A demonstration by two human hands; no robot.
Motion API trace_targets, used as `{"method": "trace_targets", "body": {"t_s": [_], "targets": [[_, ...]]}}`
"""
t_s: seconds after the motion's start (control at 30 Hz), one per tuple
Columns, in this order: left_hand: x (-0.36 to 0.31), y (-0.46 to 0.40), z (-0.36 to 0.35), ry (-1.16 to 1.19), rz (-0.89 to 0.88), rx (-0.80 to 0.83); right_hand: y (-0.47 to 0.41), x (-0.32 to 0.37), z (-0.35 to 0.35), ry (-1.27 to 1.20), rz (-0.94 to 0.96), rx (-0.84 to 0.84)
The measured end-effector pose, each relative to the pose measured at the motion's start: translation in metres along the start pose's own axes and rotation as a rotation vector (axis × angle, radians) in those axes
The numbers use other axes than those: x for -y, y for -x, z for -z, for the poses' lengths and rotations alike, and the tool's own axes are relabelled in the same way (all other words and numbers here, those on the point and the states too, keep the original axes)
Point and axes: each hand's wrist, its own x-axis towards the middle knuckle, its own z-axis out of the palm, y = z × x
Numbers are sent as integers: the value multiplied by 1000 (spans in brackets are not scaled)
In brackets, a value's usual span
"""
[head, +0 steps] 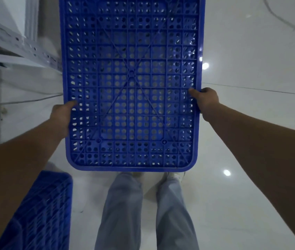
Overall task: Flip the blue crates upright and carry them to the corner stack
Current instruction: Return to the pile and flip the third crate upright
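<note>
Here two blue crates: both hands (132, 109) grip one crate (131, 83); second crate (40, 212) nearby.

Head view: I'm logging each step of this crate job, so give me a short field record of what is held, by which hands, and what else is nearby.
held item: blue perforated plastic crate, its ribbed underside facing the camera
left hand: grips the crate's left edge, thumb on the underside
right hand: grips the crate's right edge
crate support: both hands only, lifted above the floor
second crate: blue plastic crate at lower left, orientation unclear
floor: glossy white tiled floor
left side: white perforated metal shelf rail
</note>
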Motion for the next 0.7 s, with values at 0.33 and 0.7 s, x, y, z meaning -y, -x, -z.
{"method": "trace_targets", "body": {"t_s": [0.33, 0.7], "targets": [[-21, 39, 4, 308, 65, 96, 49, 23, 45, 40, 253, -97], [-18, 100, -51, 273, 83, 309, 99, 51, 126, 156, 443, -363]]}}
